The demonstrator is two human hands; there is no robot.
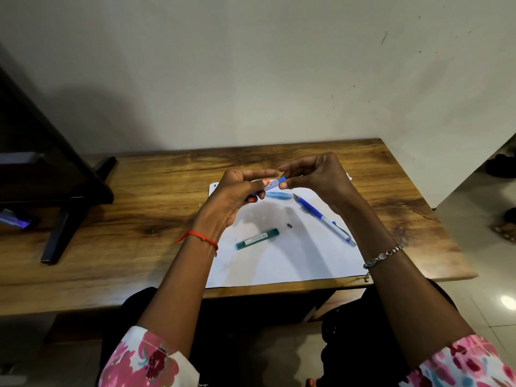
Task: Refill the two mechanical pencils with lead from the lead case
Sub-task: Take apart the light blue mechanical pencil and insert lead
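My left hand point(240, 188) grips a mechanical pencil point(272, 185) with a clear barrel, held above the white paper point(293, 263). My right hand point(312, 173) pinches the pencil's blue end between thumb and fingertips. A second pencil point(324, 219), blue and silver, lies on the paper to the right. The dark green lead case point(257, 238) lies flat in the middle of the paper. A small dark cap point(289, 225) sits beside it. A light blue oblong piece point(279, 194) lies on the paper under my hands.
The wooden table point(139, 213) stands against a pale wall. A black stand point(69, 208) with angled legs occupies the table's left part. Tiled floor shows on the right, past the table's edge.
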